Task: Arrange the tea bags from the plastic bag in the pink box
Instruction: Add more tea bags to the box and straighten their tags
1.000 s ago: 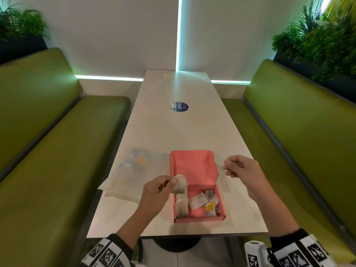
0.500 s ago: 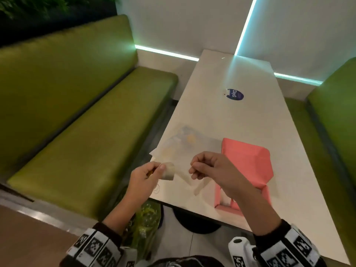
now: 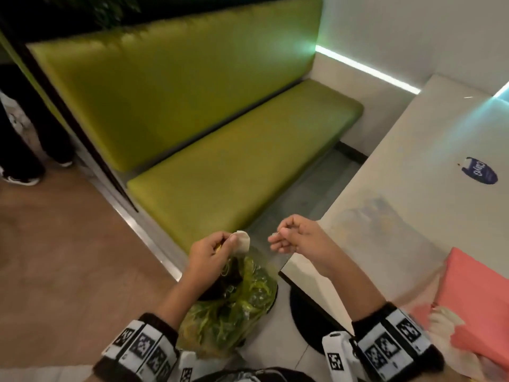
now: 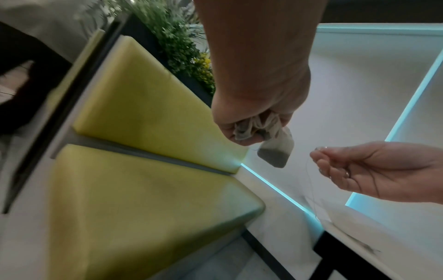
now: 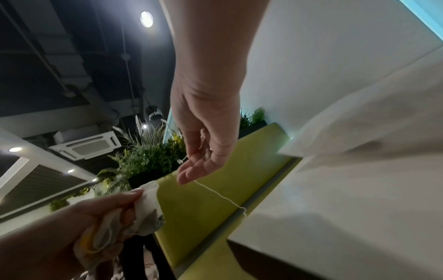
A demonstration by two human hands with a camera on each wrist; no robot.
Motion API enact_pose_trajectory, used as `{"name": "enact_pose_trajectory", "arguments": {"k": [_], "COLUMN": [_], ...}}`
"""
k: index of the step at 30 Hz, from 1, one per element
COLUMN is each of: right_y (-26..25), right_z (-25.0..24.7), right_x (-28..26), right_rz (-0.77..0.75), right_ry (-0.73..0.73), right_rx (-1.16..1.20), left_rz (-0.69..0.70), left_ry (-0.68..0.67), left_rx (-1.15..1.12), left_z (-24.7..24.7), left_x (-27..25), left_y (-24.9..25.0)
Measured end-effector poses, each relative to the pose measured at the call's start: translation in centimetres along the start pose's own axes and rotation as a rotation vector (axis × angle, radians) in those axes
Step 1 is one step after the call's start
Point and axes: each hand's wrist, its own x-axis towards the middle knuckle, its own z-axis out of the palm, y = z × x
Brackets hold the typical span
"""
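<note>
**Tea bags in hand, off the surface's edge**

Now my left hand (image 3: 213,250) has its grip bunched around crumpled tea bags (image 4: 275,149), one dangling below my fingers. Just beside it, my right hand (image 3: 298,238) pinches a thin string (image 5: 220,197) that trails loose. Both hang past the surface (image 3: 413,188); the pink box (image 3: 479,301) lies behind my right wrist.

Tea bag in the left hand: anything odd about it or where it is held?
Yes. The left hand grips a crumpled tea bag off the table's edge, above a green bag of waste on the floor, away from the pink box. The right hand pinches a loose string.
</note>
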Motion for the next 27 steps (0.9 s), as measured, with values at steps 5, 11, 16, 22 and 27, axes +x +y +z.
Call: {"name": "enact_pose_trajectory", "arguments": {"k": [5, 11, 16, 22, 27], "right_y": [1.5, 2.8, 4.6, 5.6, 4.0], "right_z": [2.8, 5.3, 6.3, 6.6, 5.5], "right_x": [4.5, 7.5, 9.5, 10.2, 8.6], "right_rz": [0.072, 0.066, 0.064, 0.136, 0.046], "right_ry": [-0.048, -0.054, 0.104, 0.074, 0.185], "right_rx": [-0.116, -0.316, -0.548, -0.735, -0.682], "left_rz": [-0.071, -0.132, -0.152, -0.145, -0.135], "left_ry": [0.079, 0.143, 0.134, 0.136, 0.130], "left_rx": [0.108, 0.128, 0.166, 0.179, 0.189], "left_z": [-2.9, -4.2, -4.3, -4.3, -4.3], "left_x": [-0.9, -1.7, -1.8, -1.8, -1.5], "left_y": [-1.6, -2.2, -2.4, -2.8, -3.2]}}
